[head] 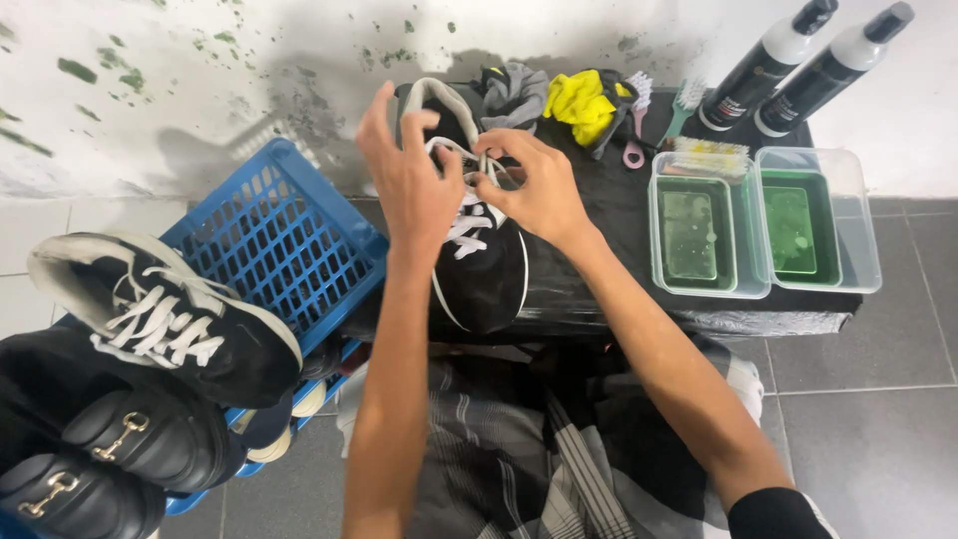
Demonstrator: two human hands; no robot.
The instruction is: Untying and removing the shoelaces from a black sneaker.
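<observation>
Black sneaker (479,265), white sole edge, upright, toe nearest wearer, under both hands; white laces (465,222) partly loosened, pinched between fingertips.

The shoe (479,255) looks matt black with white woven laces (464,225). Under it the table (599,289) wears glossy, wrinkled black plastic film. At its right edge stand two clear plastic tubs (763,225). The blue crate (284,245) is moulded plastic lattice; the loafers (120,439) carry shiny metal buckles.

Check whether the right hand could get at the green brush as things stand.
Probably yes: the right hand is busy at the shoe's laces, but the green brush lies uncovered to its right with nothing between.
</observation>
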